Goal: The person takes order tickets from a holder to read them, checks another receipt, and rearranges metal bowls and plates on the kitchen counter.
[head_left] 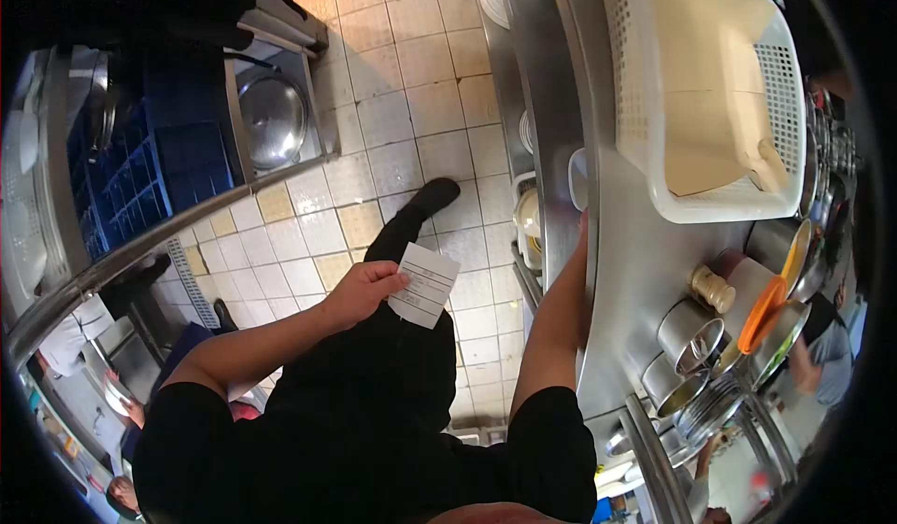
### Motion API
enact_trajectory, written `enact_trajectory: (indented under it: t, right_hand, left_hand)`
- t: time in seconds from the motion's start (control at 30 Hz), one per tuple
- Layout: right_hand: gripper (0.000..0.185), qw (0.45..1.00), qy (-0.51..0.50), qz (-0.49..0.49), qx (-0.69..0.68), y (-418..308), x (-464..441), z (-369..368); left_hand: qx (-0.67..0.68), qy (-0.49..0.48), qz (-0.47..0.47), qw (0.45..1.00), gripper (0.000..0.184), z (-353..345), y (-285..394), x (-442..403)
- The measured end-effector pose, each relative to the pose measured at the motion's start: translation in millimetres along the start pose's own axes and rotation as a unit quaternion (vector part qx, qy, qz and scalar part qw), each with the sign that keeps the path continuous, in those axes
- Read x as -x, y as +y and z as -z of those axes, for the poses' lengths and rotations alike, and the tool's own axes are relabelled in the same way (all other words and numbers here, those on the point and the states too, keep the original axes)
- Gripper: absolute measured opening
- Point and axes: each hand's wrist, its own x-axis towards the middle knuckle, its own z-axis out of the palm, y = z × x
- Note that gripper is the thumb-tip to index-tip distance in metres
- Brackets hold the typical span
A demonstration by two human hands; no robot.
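Between the thumb and fingers of my left hand (367,292) is a small white paper slip (426,284) with printed lines, held over my dark trousers. My right arm reaches forward along the edge of the steel counter (612,272). Only a sliver of my right hand (584,225) shows at that edge; its fingers are hidden. Just beyond it, on the shelf below the counter top, is a white dish (578,179).
A white plastic basket (719,208) lined with brown paper stands on the counter. Nearer are a bottle (713,289), metal pots (690,335) and an orange-rimmed dish (762,315). Blue racks (149,169) and a metal bowl (273,118) are at left. Other people appear at both lower sides.
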Motion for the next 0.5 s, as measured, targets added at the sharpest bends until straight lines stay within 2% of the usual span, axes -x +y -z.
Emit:
enact_trajectory:
  t: [0.37, 0.5]
  right_hand:
    - [0.029, 1.0, 0.012, 0.0, -0.007, -9.6, 6.2, -14.5]
    - [0.028, 0.999, 0.019, 0.004, 0.029, -4.5, 21.3, -6.2]
  left_hand:
    - [-0.025, 0.029, -0.003, 0.999, 0.019, 13.3, -11.9, 3.8]
    - [0.001, -0.004, -0.007, 1.0, 0.018, 7.0, -1.6, 11.6]
